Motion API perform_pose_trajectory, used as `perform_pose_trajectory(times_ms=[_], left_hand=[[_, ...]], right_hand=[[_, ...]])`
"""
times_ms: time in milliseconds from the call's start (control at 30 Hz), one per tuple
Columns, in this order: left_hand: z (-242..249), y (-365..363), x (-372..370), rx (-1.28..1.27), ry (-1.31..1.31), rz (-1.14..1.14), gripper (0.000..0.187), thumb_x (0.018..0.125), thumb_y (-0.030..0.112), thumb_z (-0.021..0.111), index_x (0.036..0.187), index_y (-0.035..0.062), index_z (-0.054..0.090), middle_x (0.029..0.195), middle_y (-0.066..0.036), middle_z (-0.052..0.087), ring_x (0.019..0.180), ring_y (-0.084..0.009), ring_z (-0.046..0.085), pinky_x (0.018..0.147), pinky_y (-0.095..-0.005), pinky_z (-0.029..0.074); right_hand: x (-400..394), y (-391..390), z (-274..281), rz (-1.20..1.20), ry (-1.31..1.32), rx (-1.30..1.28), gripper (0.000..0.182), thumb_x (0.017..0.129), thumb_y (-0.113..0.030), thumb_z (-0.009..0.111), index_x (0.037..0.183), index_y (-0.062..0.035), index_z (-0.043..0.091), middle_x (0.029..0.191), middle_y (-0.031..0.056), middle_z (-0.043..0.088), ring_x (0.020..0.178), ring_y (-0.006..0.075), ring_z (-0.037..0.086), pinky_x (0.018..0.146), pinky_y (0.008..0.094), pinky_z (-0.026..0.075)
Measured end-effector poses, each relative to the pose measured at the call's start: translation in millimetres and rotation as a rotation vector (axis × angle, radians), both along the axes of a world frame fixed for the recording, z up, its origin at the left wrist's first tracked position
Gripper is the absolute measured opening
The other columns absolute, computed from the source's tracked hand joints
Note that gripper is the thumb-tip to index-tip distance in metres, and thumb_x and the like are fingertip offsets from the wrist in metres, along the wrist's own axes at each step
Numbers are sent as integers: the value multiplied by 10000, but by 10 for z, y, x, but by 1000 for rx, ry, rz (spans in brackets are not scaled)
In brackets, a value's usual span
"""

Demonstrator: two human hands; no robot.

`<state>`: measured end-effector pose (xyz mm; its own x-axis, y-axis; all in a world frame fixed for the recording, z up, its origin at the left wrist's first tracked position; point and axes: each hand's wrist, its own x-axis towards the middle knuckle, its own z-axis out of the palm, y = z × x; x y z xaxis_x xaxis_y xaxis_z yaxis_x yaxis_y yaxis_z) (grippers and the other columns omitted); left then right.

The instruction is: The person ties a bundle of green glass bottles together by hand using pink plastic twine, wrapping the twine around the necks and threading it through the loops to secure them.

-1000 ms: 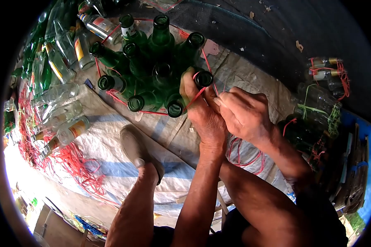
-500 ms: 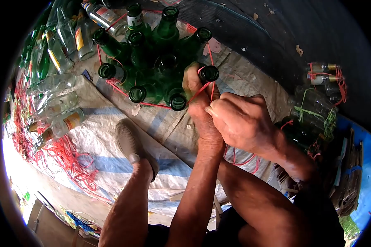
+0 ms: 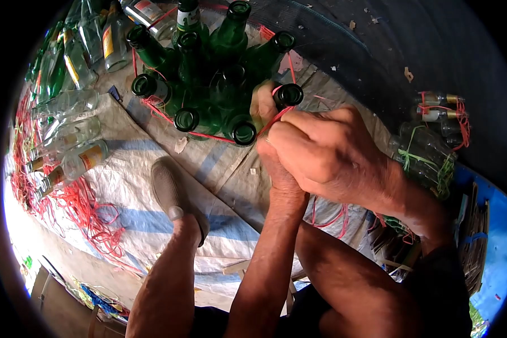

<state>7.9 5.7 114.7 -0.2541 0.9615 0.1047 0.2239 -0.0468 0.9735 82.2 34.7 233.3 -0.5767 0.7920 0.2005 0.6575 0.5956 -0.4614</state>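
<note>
A cluster of upright green glass bottles (image 3: 208, 112) stands at the top centre, bound around its outside by red plastic string (image 3: 213, 137). My left hand (image 3: 274, 163) reaches up to the near right bottle (image 3: 289, 96), its fingers closed against the neck and partly hidden by my other hand. The string loops over this neck and runs down across my left hand. My right hand (image 3: 332, 149) is closed on the string just below the neck, crossing over my left hand. Its fingertips are out of sight.
Clear bottles (image 3: 79, 163) lie at the left beside a tangle of red string (image 3: 90, 219). Tied bottle bundles (image 3: 425, 149) lie at the right. My shod foot (image 3: 172, 188) rests on the pale woven sheet (image 3: 135, 191). A dark mat (image 3: 372, 62) lies behind.
My right hand has moved slightly up and left, covering more of my left hand. The string end that stood taut between neck and right hand no longer shows. The view shifted slightly.
</note>
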Motion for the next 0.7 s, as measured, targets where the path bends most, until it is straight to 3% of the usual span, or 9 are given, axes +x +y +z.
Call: perform_pose_trajectory(times_ms=[133,233,367,433,467,567,600,700], left_hand=[[54,-7,-68,-84,15,-77,454,948,47,609,1393,39,523,1297,-210,586,1162,-358,612,911,-374,523],[-81,-108,-26,-2,-52,-49,414,920,106,683,1314,24,586,1228,-213,648,1094,-368,658,872,-410,543],[-78,-193,-67,6,-41,-73,231,883,138,749,1040,-22,698,895,-209,713,850,-412,697,776,-447,553],[-32,-132,-95,-6,53,-132,158,937,111,706,985,-39,691,822,-180,698,817,-371,689,772,-409,548],[-3,-92,-74,39,75,-60,221,979,104,653,827,-56,668,647,-182,627,676,-418,642,662,-433,531],[-24,-110,-50,-48,142,-28,202,1009,101,623,888,-55,665,715,-196,653,683,-412,639,666,-460,522],[32,-76,-55,-53,63,-43,201,964,8,611,1137,-81,662,1022,-315,685,926,-506,673,753,-507,551],[44,22,-37,167,57,38,320,987,-9,595,1295,-92,597,1218,-323,657,1045,-491,677,826,-484,565]], right_hand=[[-25,158,-35,107,-204,76,237,795,-72,752,738,-56,523,673,66,528,519,239,609,437,363,463],[-51,289,52,191,-322,107,208,767,-111,744,736,-62,544,684,52,571,546,243,636,463,379,473],[-37,569,112,303,-307,121,205,729,-125,749,725,-63,553,658,66,581,587,277,647,524,420,479],[-35,720,128,351,-334,118,202,727,-121,747,724,-63,554,641,71,574,605,292,650,545,427,486],[-33,764,96,362,-324,77,189,739,-108,731,712,-55,551,637,90,577,630,323,648,570,443,489],[-32,869,63,357,-302,6,163,756,-93,709,708,-51,559,653,99,593,645,333,645,594,452,494],[-21,920,79,355,-297,59,178,805,-117,716,725,-33,582,671,131,608,641,349,644,589,460,480],[8,1029,237,352,-462,-313,249,937,-153,692,762,19,654,607,94,594,544,207,565,556,367,456]])
